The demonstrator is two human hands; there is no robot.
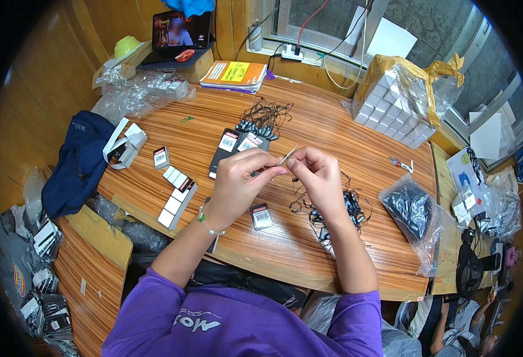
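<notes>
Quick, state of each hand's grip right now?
Left hand: closed, pinching a thin, pale yellowish strip, material unclear.
Right hand: closed at the same strip; whether it pinches too, I can't tell.

The table (344, 149) was brown with dark stripes. At the back lay an orange book (234, 72), with crinkly plastic (139, 95) to its left. A big bag of white boxes (392, 110) sat at the back right. Nearer lay a small tool (400, 164) and a clear bag (413, 208) of black things. One messy pile of black wires (267, 114) lay around the middle, another pile (355, 205) closer, beside a little card (261, 218).
</notes>
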